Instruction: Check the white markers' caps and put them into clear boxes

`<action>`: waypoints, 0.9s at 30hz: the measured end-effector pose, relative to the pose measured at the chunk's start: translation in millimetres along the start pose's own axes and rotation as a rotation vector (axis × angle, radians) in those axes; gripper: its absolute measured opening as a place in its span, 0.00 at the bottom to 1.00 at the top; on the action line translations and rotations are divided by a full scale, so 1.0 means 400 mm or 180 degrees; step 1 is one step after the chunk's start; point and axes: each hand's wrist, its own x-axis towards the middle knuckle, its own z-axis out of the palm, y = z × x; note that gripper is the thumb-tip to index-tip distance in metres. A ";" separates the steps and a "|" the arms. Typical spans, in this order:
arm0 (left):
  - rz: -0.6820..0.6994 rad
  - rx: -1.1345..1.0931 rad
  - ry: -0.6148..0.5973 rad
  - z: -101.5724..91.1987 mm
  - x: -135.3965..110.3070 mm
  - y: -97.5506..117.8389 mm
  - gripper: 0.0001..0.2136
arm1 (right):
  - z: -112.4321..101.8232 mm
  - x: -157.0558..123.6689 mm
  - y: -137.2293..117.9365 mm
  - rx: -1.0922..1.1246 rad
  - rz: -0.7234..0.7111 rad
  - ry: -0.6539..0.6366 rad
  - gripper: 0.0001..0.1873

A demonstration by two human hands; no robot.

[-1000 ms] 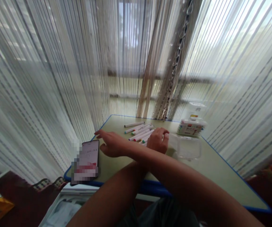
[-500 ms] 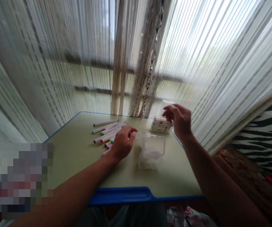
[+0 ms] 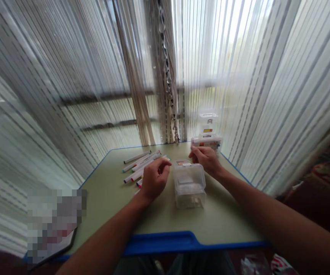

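My left hand (image 3: 154, 178) rests on the green table (image 3: 159, 214), fingers curled loosely over the near ends of several markers (image 3: 140, 163) that lie in a row. I cannot make out whether it grips one. Just right of it stands a clear plastic box (image 3: 189, 185), its lid shut. My right hand (image 3: 206, 159) hovers at the far end of that box, fingers bent and close together, near a small label on the box. Behind it stands a box of markers (image 3: 206, 142) with its clear lid raised.
A phone (image 3: 56, 229), blurred out, lies at the table's front left corner. Striped sheer curtains (image 3: 67, 95) hang round the table's left, back and right sides. The table has a blue rim (image 3: 165, 242) along the front edge.
The view has swung right and steadied. My right hand came back from the phone at the left, passed the marker box, and now sits by the clear box. The left hand stayed on the markers.
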 end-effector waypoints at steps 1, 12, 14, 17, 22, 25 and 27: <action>-0.0002 0.0041 -0.0010 -0.001 0.000 0.001 0.08 | 0.001 -0.001 0.001 -0.0036 -0.0014 0.0001 0.27; -0.0447 0.0899 -0.0223 -0.080 0.147 -0.061 0.09 | 0.006 -0.012 -0.008 -0.0254 -0.0065 -0.0102 0.31; -0.0538 0.1096 -0.0302 -0.112 0.189 -0.085 0.10 | 0.004 -0.011 -0.006 -0.0284 -0.0079 -0.0123 0.31; -0.0651 0.1342 -0.0410 -0.152 0.224 -0.100 0.09 | 0.002 -0.008 0.002 -0.0328 -0.0107 -0.0151 0.30; -0.0496 0.1437 -0.1217 -0.167 0.168 -0.049 0.07 | 0.003 -0.001 0.021 -0.0345 -0.0148 -0.0189 0.30; -0.0319 0.1421 -0.1789 -0.151 0.101 -0.008 0.06 | 0.003 0.003 0.028 -0.0332 -0.0158 -0.0212 0.30; -0.0244 0.1573 -0.1840 -0.139 0.067 0.007 0.04 | 0.001 0.005 0.028 -0.0321 -0.0164 -0.0216 0.30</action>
